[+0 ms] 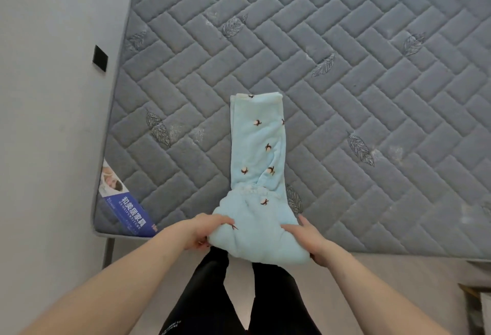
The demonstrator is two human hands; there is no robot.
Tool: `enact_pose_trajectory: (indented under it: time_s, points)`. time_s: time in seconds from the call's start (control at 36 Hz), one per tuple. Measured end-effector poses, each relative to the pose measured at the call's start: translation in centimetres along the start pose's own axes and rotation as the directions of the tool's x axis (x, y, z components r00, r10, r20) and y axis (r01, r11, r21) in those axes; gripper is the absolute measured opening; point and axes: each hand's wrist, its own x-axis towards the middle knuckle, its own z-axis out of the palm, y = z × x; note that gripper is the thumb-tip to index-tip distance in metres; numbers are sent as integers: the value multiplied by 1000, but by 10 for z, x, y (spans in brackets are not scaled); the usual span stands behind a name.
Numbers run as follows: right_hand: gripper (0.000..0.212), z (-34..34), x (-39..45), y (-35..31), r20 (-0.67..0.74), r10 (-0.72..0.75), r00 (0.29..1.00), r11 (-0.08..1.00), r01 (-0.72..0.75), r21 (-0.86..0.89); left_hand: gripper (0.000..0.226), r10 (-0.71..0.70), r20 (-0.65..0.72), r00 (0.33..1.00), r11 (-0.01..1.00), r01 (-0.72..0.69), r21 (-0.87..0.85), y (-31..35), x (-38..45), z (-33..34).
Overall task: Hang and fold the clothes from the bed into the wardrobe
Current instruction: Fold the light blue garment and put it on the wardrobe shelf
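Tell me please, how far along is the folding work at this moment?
Done: the light blue trousers already lie folded into one long narrow strip on the grey mattress. In hand: the left hand and right hand grip the bunched near end at the mattress edge, apparently folding it over. Left: finishing the fold and putting it away; no wardrobe is in view.
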Motion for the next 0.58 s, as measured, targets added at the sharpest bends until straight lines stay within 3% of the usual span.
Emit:
enact_pose_trajectory:
  time_s: [0.06,0.11,0.17,0.28,0.36,0.47,0.58]
  points:
    - [64,-7,-1,-24,23,-21,1000,995,18,103,53,117,8,993,975,-113,-190,24,-1,-5]
    - [41,-15,-1,-51,45,-24,999,989,17,147,38,228,-30,973,940,-228,-254,50,-2,-13]
    - [33,-23,4,-80,57,-42,997,986,32,166,27,276,-77,958,914,-286,-288,79,-3,-23]
    - [24,-39,27,-140,21,-99,995,965,91,247,24,292,-158,943,847,-331,-416,134,9,-43]
    - [39,-47,50,-181,7,-155,988,926,143,348,25,303,-210,930,785,-368,-498,176,27,-54]
    - [58,-48,82,-229,-38,-232,972,881,226,415,48,322,-271,907,751,-420,-510,227,61,-67]
    - [48,-42,121,-253,-89,-312,946,842,319,435,64,326,-391,861,812,-466,-350,254,105,-78]
